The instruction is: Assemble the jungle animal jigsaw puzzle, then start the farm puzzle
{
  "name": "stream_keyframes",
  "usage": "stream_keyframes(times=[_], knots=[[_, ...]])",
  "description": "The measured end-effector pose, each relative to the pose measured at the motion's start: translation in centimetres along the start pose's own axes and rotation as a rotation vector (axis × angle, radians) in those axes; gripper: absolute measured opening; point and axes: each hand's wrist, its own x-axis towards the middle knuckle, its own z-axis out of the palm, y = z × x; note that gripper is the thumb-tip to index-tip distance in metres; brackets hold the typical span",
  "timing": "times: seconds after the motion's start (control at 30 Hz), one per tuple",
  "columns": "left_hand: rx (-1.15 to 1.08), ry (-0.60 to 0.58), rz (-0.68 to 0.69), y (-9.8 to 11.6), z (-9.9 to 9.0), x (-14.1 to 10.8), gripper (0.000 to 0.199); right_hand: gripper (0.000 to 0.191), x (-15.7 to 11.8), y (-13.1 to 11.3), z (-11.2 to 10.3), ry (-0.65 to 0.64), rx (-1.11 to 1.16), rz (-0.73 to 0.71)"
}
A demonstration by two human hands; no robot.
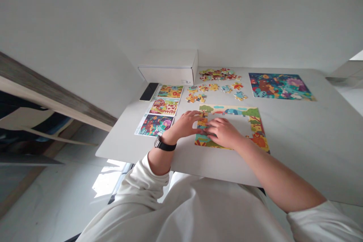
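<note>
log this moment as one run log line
left hand: at left side of unfinished puzzle | right hand: fingers over same side | loose pieces: behind it | picture sheet: left | assembled puzzle: far right

This is an indoor room, most likely in a home, though a small office cannot be ruled out. A plain pale wall [241, 19] stands behind the far edge of a smooth white table [300, 136] with rounded corners. A colourful animal jigsaw [280, 86] near the far right corner and a phone [149, 91] by the left edge suggest everyday living space. Beyond that left edge are wood trim [56, 87] and a glossy, pale floor [85, 143] with bright sunlight [106, 181] on it.
</note>
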Motion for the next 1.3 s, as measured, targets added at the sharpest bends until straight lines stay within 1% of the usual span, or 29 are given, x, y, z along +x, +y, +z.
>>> stream_keyframes(times=[0.07, 0.1, 0.17, 0.23, 0.3, 0.37, 0.4, 0.47, 0.53, 0.57, 0.67, 0.77, 0.9, 1.1, 1.3], knots=[[-0.014, -0.007, 0.032, 0.1, 0.3, 0.0, 0.069, 0.026, -0.1, 0.4, -0.6, 0.023, 0.02, -0.008], [-0.02, -0.014, 0.048, 0.0, 0.4, 0.1, 0.072, 0.028, -0.3, 1.0, -1.2, 0.048, 0.035, -0.003], [-0.027, -0.027, 0.07, -0.1, 0.6, 0.1, 0.073, 0.034, -1.1, 2.8, -3.0, 0.119, 0.058, 0.048], [-0.025, -0.042, 0.07, -0.4, 0.7, 0.2, 0.069, 0.044, -2.8, 5.6, -5.4, 0.178, 0.033, 0.171], [-0.02, -0.062, 0.063, -0.6, 0.8, 0.3, 0.066, 0.053, -5.3, 8.5, -7.4, 0.127, -0.005, 0.287], [-0.016, -0.081, 0.061, -0.7, 0.8, 0.4, 0.065, 0.062, -8.3, 11.0, -8.7, 0.04, -0.034, 0.396], [-0.016, -0.084, 0.062, -0.8, 0.8, 0.4, 0.065, 0.068, -9.7, 11.9, -8.9, -0.004, -0.043, 0.439], [-0.016, -0.081, 0.065, -0.8, 0.8, 0.5, 0.064, 0.077, -12.3, 13.0, -8.7, -0.073, -0.048, 0.487], [-0.016, -0.069, 0.065, -0.8, 0.7, 0.6, 0.062, 0.082, -14.1, 13.1, -8.0, -0.103, -0.031, 0.495], [-0.016, -0.067, 0.065, -0.8, 0.7, 0.6, 0.061, 0.081, -14.7, 13.1, -7.6, -0.1, -0.022, 0.486], [-0.029, -0.069, 0.064, -1.1, 0.7, 0.7, 0.059, 0.075, -15.5, 12.7, -6.7, -0.061, 0.0, 0.452], [-0.068, -0.067, 0.072, -1.5, 0.9, 0.8, 0.058, 0.071, -15.5, 12.6, -6.4, -0.039, 0.009, 0.449], [-0.111, -0.03, 0.08, -1.8, 1.2, 0.8, 0.058, 0.071, -15.3, 12.6, -6.4, -0.047, 0.004, 0.479], [-0.107, -0.01, 0.061, -1.9, 1.3, 1.1, 0.054, 0.072, -15.2, 12.4, -6.4, -0.06, -0.006, 0.495], [-0.127, 0.018, 0.076, -1.8, 1.7, 1.4, 0.052, 0.074, -15.0, 12.9, -6.2, -0.069, -0.026, 0.471]])
